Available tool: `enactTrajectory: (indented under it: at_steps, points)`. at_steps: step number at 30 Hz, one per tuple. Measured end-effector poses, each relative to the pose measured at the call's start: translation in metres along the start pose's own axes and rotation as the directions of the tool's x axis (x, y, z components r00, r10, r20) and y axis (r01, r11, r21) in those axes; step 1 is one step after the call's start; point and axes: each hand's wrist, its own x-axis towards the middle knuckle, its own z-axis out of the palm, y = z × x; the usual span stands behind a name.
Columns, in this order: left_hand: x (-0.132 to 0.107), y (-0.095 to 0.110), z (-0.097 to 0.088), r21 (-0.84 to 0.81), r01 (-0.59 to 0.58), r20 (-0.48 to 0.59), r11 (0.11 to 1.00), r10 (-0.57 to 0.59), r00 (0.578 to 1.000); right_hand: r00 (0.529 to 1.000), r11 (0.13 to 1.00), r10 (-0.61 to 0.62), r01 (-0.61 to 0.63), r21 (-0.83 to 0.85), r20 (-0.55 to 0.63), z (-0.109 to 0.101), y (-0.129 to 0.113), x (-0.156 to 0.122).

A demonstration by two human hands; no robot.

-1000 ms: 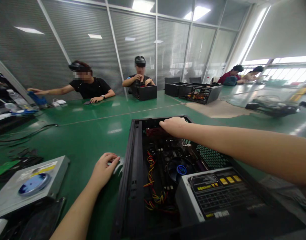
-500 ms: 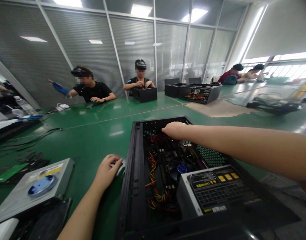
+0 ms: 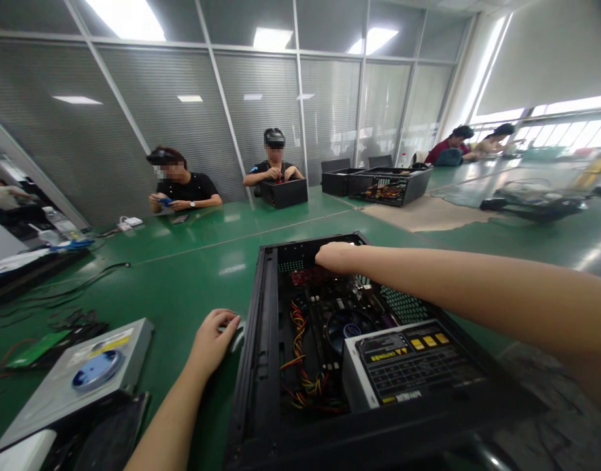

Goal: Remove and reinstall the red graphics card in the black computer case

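An open black computer case (image 3: 261,366) lies on the green table in front of me. My right hand (image 3: 335,256) reaches deep into it, fingers curled down over a red card (image 3: 305,277) by the far wall; what they grip is hidden. My left hand (image 3: 212,340) rests on the table against the case's left side, fingers bent over a small pale object (image 3: 235,335) I cannot name. Inside the case are a fan with a blue centre (image 3: 349,327), coloured cables (image 3: 295,340) and a grey power supply (image 3: 408,363).
A grey optical drive (image 3: 79,383) lies at the left, beside a green board (image 3: 33,350) and loose cables. Across the table, two people with headsets work, one at a small black case (image 3: 284,193). More open cases (image 3: 393,183) stand at the back right.
My view has tilted up a little. My right hand has shifted slightly over the red card. The person at the far left has drawn the outstretched arm back in front of the chest.
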Motion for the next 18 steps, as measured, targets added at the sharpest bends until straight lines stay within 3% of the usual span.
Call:
enactTrajectory:
  at_steps: [11, 18]
  points:
    - [-0.006, 0.000, -0.004, 0.003, 0.005, -0.013, 1.000, -0.005, 1.000, 0.997, 0.998, 0.053, -0.051, -0.039, 0.052, -0.008, 0.004, -0.015]
    - [-0.002, 0.002, -0.002, 0.004, -0.013, -0.009, 1.000, 0.013, 1.000, 0.995, 0.998, 0.047, -0.044, -0.036, 0.091, -0.008, 0.000, -0.006]
